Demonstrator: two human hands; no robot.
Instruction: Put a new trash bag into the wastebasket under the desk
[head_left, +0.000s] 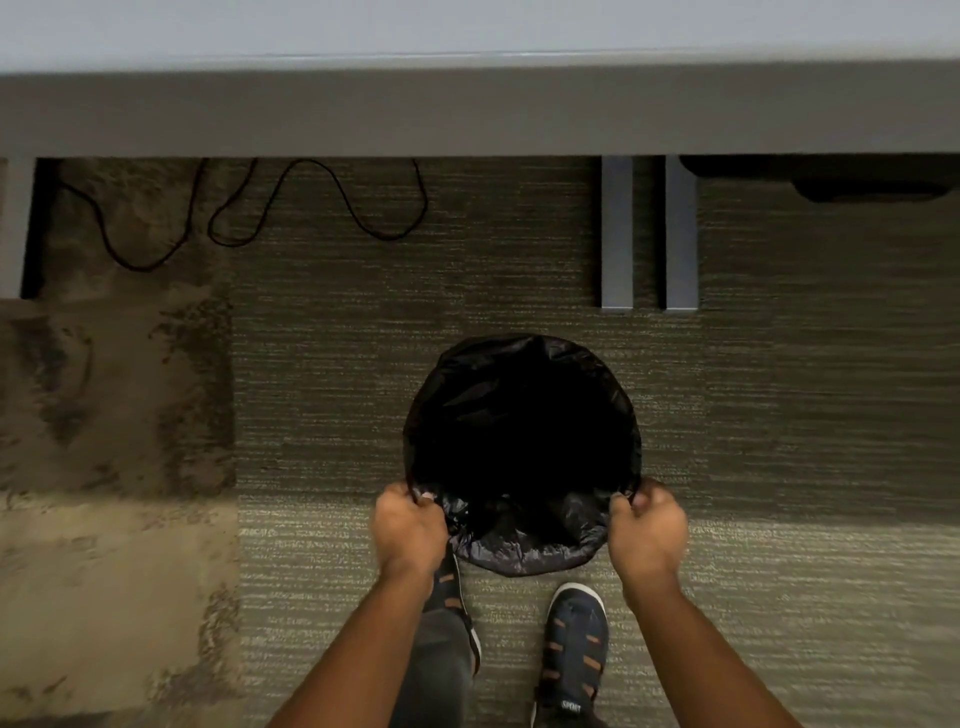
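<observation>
A round wastebasket stands on the carpet in front of the desk, fully covered by a black trash bag (522, 441) whose mouth is spread over the rim. The basket's own wall is hidden under the plastic. My left hand (410, 525) pinches the bag's edge at the near left of the rim. On the near right of the rim, my right hand (647, 530) grips the bag's edge too. Loose wrinkled plastic hangs over the near side between my hands.
The grey desk edge (467, 114) runs across the top. Two grey desk legs (649, 234) stand behind and right of the basket. A black cable (322, 208) loops on the carpet at the back left. My feet in dark sandals (574, 644) are just behind the basket.
</observation>
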